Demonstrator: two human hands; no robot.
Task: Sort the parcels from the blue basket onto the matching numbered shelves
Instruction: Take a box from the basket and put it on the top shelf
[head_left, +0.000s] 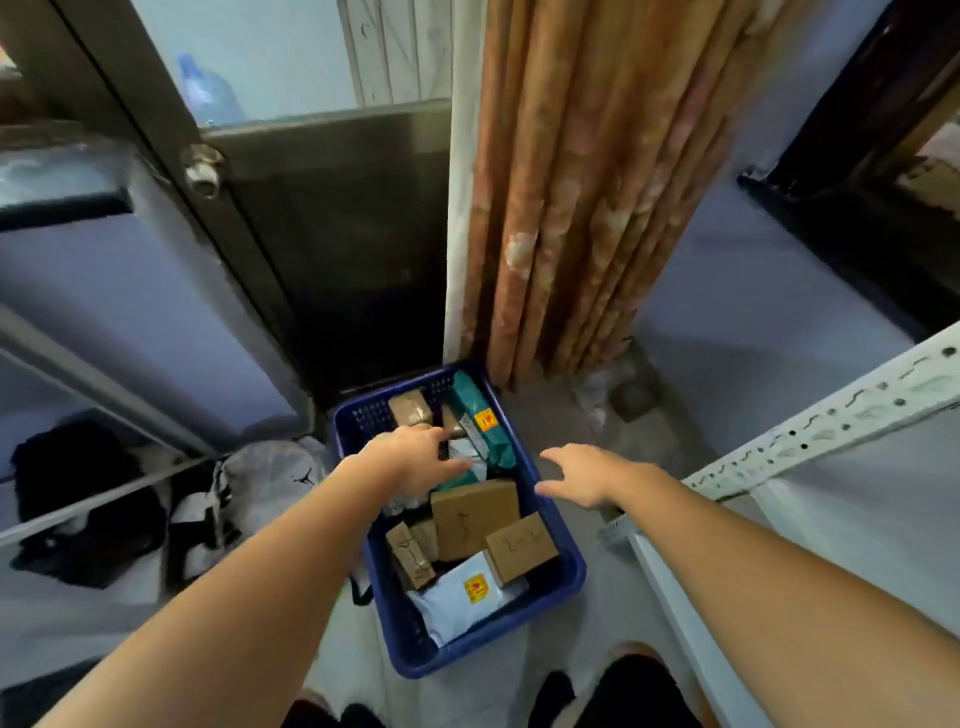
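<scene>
Parcels (474, 519) in basket (563, 558) beneath left grip (410, 460).

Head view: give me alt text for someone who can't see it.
Both hands reach down to a blue basket of parcels on the floor: the left hand over the parcels, the right hand open at its right rim. A white shelf rail crosses at right.

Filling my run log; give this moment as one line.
left hand open, reaching into blue basket | right hand open above rim | parcels unsorted
</scene>
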